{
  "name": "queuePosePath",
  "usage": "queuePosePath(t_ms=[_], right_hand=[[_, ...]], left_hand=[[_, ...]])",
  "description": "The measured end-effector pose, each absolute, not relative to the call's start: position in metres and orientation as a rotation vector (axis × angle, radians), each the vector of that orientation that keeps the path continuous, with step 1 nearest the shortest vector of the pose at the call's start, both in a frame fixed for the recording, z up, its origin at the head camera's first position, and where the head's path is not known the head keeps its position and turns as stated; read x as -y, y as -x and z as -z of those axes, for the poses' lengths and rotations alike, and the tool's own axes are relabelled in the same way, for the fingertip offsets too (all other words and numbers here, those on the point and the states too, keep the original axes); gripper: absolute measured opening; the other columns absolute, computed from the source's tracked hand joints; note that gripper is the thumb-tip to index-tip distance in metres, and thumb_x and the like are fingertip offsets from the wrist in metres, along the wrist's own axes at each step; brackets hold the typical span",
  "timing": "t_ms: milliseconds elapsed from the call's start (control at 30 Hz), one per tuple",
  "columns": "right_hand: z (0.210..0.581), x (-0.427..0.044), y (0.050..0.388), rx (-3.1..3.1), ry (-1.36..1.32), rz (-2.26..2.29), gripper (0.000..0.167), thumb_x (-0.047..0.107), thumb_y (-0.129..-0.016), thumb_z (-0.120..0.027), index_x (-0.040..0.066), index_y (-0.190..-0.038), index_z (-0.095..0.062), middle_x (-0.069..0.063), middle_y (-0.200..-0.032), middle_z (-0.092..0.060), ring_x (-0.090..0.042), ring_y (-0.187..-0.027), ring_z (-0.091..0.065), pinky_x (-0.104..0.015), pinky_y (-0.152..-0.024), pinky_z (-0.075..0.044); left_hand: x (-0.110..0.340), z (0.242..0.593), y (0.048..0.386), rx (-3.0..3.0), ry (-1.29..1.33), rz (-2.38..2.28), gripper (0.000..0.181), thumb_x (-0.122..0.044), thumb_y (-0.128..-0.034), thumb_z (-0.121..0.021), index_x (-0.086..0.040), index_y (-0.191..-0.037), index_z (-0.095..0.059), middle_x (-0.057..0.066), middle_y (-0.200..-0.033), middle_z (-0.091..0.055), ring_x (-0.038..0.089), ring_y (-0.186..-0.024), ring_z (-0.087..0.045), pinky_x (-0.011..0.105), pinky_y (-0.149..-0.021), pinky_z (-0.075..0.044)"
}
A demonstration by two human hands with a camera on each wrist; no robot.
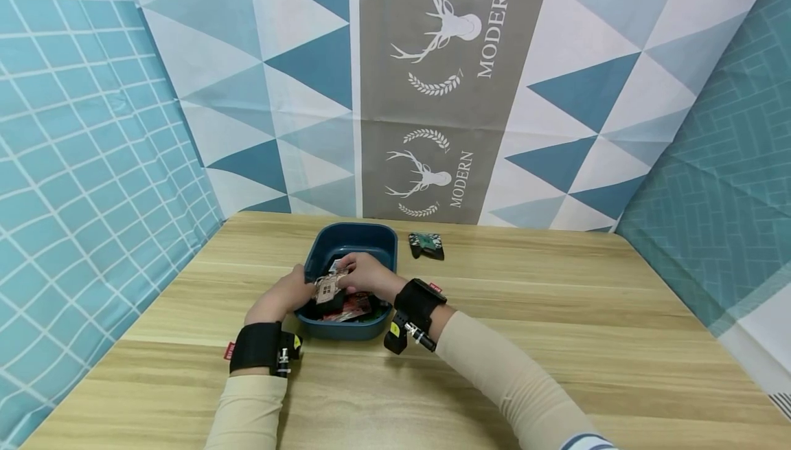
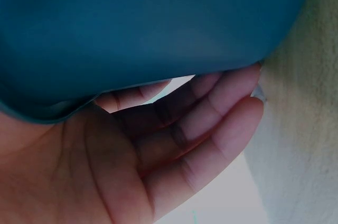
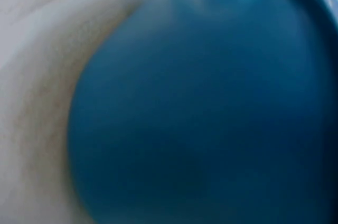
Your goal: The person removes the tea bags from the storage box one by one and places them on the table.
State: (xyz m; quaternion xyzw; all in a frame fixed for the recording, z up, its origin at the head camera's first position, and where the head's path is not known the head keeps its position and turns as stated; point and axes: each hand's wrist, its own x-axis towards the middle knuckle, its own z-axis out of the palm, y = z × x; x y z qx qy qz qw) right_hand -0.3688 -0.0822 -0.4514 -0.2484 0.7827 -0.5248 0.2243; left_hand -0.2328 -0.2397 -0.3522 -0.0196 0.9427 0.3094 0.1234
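A dark blue plastic bin (image 1: 346, 330) stands on the wooden table with several small packets in it. My left hand (image 1: 285, 296) grips the bin's left side at the rim. In the left wrist view its fingers (image 2: 211, 134) lie along the outside of the bin wall (image 2: 158, 23), while the thumb is hidden. Reaching over the right rim, my right hand (image 1: 371, 277) pinches a small packet with a beige printed front (image 1: 327, 289). Below it in the bin lies a red packet (image 1: 353, 306). The bin's outer wall (image 3: 211, 102) fills most of the right wrist view, hiding that hand.
A small green and black packet (image 1: 428, 244) lies on the table to the right of the bin, near the back edge. Behind the table (image 1: 556, 312) hangs a patterned cloth (image 1: 309, 93). Blue checked cloth (image 1: 80, 127) covers the left side.
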Motion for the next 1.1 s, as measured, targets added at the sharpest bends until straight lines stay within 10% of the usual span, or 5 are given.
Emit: queuePosePath(t_ms=[267, 1100], right_hand=[[0.332, 0.067, 0.26, -2.186, 0.607, 1.36, 0.031, 0.0, -0.09, -0.055, -0.005, -0.121, -0.057, -0.02, -0.123, -0.055, -0.031, -0.094, -0.062, -0.035, -0.082, -0.052], [0.322, 0.031, 0.293, -2.301, 0.639, 1.395, 0.034, 0.003, -0.091, -0.054, 0.012, -0.123, -0.059, -0.007, -0.133, -0.051, -0.024, -0.073, -0.048, -0.04, -0.072, -0.042]], left_hand=[[0.239, 0.349, 0.23, -2.763, 0.055, -0.887, 0.06, -0.012, -0.0952, -0.034, 0.022, -0.138, -0.01, 0.043, -0.139, -0.026, 0.049, -0.126, -0.037, 0.053, -0.097, -0.038], [0.238, 0.348, 0.228, -2.737, 0.051, -0.928, 0.06, -0.012, -0.098, -0.03, 0.018, -0.141, -0.001, 0.042, -0.143, -0.015, 0.053, -0.13, -0.027, 0.058, -0.102, -0.032]])
